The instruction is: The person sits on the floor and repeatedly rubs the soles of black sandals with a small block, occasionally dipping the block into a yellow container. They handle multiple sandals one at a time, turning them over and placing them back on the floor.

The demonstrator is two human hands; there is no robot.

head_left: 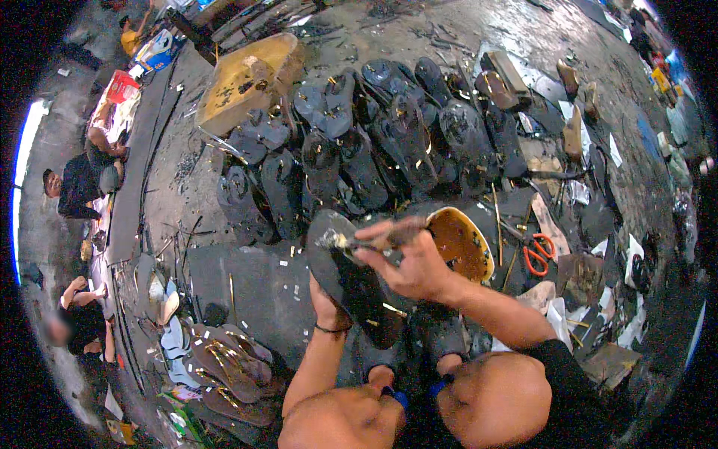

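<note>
In front of my knees my left hand [327, 308] grips a dark sandal sole [329, 266] from its left side, tilted up with its long face toward me. Closed around a short brush-like tool [400, 233] with a brownish handle, my right hand [411, 262] is over the sole's right side. The tool's tip is at a pale, shiny patch near the far end of the sole; its exact shape is too small to tell. Just beyond my right hand sits a yellow-rimmed bowl [488, 254] with a brown inside. Part of my left hand's fingers is hidden behind the sole.
Rows of dark sandals [321, 165] lie ahead, with a yellowish block [213, 105] behind them. Orange-handled scissors [540, 254] and scraps lie at right. More sandals [232, 359] are piled at lower left. Several people sit along the left side.
</note>
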